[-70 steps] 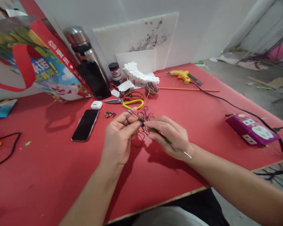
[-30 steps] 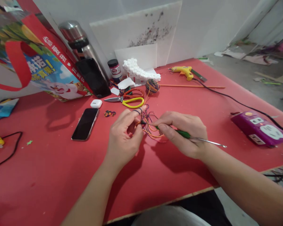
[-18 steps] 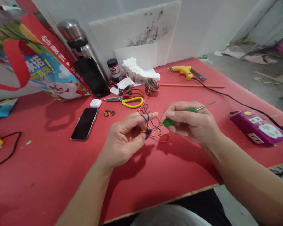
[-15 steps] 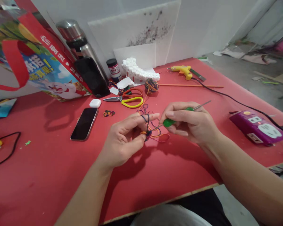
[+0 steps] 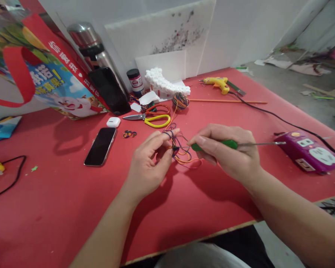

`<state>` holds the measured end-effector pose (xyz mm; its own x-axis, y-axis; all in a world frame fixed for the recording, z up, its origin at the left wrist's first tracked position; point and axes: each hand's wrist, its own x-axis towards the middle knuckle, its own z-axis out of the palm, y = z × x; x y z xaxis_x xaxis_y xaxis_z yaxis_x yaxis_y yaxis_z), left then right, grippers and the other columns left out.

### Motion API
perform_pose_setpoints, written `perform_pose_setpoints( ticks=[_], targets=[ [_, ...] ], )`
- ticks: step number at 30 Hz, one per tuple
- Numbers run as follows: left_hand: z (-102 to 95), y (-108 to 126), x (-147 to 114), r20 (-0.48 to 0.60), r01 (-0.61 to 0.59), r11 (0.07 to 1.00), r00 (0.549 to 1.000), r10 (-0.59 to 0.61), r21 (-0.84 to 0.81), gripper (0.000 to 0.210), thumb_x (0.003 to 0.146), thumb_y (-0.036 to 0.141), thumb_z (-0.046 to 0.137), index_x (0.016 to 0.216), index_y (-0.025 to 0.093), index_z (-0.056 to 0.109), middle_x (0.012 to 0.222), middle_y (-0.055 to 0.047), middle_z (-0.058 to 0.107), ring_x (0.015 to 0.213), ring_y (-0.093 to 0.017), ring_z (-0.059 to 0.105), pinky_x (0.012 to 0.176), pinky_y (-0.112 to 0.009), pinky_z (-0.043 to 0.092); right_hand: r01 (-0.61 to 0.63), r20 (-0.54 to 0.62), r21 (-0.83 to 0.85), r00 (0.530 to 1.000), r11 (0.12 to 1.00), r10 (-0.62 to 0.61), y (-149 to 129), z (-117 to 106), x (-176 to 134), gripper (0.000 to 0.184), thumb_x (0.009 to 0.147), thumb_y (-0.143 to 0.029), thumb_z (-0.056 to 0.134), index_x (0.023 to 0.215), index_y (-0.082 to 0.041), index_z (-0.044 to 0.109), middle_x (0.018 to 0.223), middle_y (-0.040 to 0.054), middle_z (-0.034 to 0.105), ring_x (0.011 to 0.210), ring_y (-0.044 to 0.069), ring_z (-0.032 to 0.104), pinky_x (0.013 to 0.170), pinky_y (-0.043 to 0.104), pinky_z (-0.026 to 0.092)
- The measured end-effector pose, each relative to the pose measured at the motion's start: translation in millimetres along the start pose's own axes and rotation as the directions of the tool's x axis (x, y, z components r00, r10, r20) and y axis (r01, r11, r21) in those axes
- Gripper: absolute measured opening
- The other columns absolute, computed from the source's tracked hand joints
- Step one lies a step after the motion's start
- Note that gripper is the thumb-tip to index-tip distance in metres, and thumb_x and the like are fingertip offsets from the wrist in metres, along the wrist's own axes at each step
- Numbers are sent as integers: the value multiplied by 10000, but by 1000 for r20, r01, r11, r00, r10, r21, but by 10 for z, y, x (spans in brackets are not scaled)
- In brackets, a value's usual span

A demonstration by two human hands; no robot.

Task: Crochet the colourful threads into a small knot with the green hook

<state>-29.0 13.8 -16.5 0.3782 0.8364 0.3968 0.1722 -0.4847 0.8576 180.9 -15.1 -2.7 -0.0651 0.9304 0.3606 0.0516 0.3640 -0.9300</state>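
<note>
Head: left hand (image 5: pixel 150 160) pinches yarnwork (image 5: pixel 175 150); right hand (image 5: pixel 234 158) holds 1 green-handled hook (image 5: pixel 229 144).

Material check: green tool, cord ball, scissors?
Green tool: handle likely plastic, smooth and evenly coloured; shaft probably metal, silvery shine. Cord ball: apparently textile, thin flexible strands; fibre unclear. Scissors: blades likely metal, grey shine; coloured grips perhaps plastic.

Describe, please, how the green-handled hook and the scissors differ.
The hook is held in the right hand, while the scissors lie on the table. The hook has one slim green handle; the scissors have two loops, one orange and one yellow. Both have metal parts.
</note>
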Motion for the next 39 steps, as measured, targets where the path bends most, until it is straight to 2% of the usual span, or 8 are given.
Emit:
perform_pose_setpoints(
  ticks=[5,9,12,15,20,22,29,39],
  targets=[
    [55,35,6,-94,42,999,995,-41,15,330,903,84,645,1156,203,820,893,-26,661,720,-114,569,644,-239,492,341,131,-340,940,877,-314,-25,46,-84,204,996,-102,588,875,-208,714,706,25,702,596,136,625,586,269,477],
    [70,66,-1,-121,18,999,993,-14,31,418,874,31,616,1179,221,830,829,10,585,658,-89,517,581,-211,445,437,196,-393,900,809,-390,-33,74,-132,202,993,-81,570,933,-222,700,740,39,713,639,153,633,619,279,495],
    [46,60,-7,-106,-38,999,994,41,37,434,863,-1,598,1150,231,825,861,0,602,693,-93,538,595,-209,453,326,113,-291,945,900,-306,-38,74,-130,198,986,-97,592,897,-216,723,720,26,702,607,140,625,590,272,487],
    [8,61,-1,-56,-94,995,994,96,29,384,862,-23,590,1058,227,806,863,-8,622,723,-108,561,627,-225,475,40,2,-44,999,998,-40,-20,55,-84,199,997,-175,636,848,-201,766,634,-4,671,458,98,521,460,254,406],
    [-17,93,8,-9,-102,993,995,102,-66,292,857,-44,617,920,209,750,962,-33,725,723,-109,562,642,-244,489,-276,-2,299,957,914,289,18,28,4,152,913,-265,739,793,-195,802,548,-2,645,402,107,490,361,235,319],
    [-8,84,0,-33,-26,986,999,21,-168,324,864,-32,634,956,232,798,944,-23,710,736,-111,565,630,-239,478,-272,-1,312,958,910,286,8,35,3,155,916,-253,730,795,-195,808,550,-2,648,410,106,497,361,231,320],
    [29,29,11,-71,190,843,963,-260,-503,431,839,87,754,1138,365,890,810,-9,568,720,-118,475,602,-225,420,60,9,63,998,996,-61,-41,66,-80,183,968,-173,672,854,-183,814,655,12,715,478,99,547,469,256,433],
    [-2,93,-17,-33,209,856,967,-254,-472,373,847,201,815,1189,334,882,805,-38,630,715,-163,510,599,-280,482,-358,69,481,926,801,372,-5,69,64,146,853,-271,782,734,-189,797,515,19,666,363,96,435,348,238,249]
  ],
)
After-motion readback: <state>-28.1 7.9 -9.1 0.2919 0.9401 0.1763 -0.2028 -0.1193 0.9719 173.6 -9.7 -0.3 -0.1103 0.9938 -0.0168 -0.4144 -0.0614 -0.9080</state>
